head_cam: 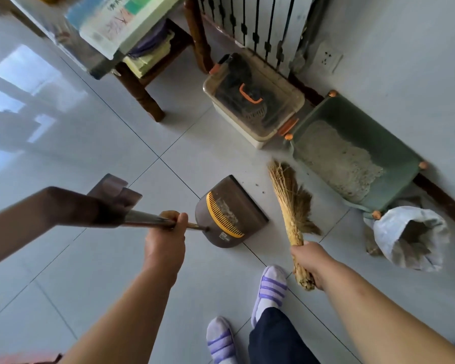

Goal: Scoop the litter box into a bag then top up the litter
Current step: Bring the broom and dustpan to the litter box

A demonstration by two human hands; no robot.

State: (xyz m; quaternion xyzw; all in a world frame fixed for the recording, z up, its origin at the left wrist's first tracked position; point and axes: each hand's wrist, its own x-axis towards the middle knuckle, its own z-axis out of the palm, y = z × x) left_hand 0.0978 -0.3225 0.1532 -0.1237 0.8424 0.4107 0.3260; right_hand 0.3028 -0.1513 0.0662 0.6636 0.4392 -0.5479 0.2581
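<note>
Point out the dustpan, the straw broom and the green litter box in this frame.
dustpan (pixel 247 203): head view, on its brown pan floor.
straw broom (pixel 292 200): head view, on the bristles.
green litter box (pixel 355 120): head view, on its far inner wall.

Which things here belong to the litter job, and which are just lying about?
In use: green litter box, white bag, dustpan in left hand, straw broom in right hand.
Lying about: lidded storage box, wooden table, wall socket.
</note>
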